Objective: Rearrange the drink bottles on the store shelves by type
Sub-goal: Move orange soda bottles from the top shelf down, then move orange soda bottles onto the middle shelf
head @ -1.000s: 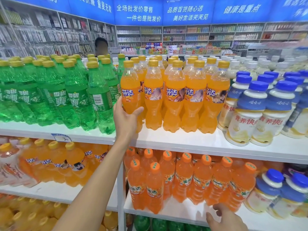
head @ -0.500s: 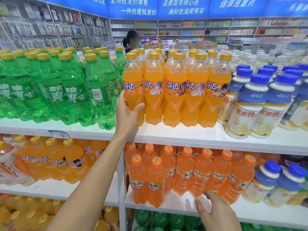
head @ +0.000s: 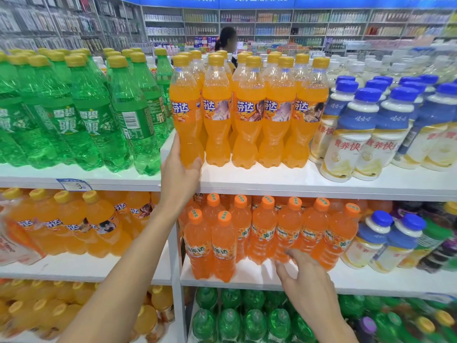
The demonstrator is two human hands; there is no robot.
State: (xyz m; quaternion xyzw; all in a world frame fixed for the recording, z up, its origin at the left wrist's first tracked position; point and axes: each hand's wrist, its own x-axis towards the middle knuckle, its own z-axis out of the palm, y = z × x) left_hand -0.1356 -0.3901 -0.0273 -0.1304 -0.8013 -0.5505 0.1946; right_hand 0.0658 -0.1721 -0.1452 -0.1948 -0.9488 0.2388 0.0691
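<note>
Orange soda bottle (head: 186, 112), yellow cap, front-left of its row on top shelf (head: 272, 179): held at lower body by L hand (head: 179, 177). Fingers (head: 176, 144) are wrapped behind it, thumb laid across the front, i.e. clamped on it. Base-to-shelf contact is hidden by the hand. Green bottles (head: 99, 115) are seen just left of these fingers, blue-cap white bottles (head: 358, 134) well to their right. R hand (head: 308, 280) is seen at mid shelf (head: 247, 278). Its fingers (head: 280, 266) are laid on lower bodies of orange-cap bottles (head: 288, 233); whether closed round one cannot be told.
</note>
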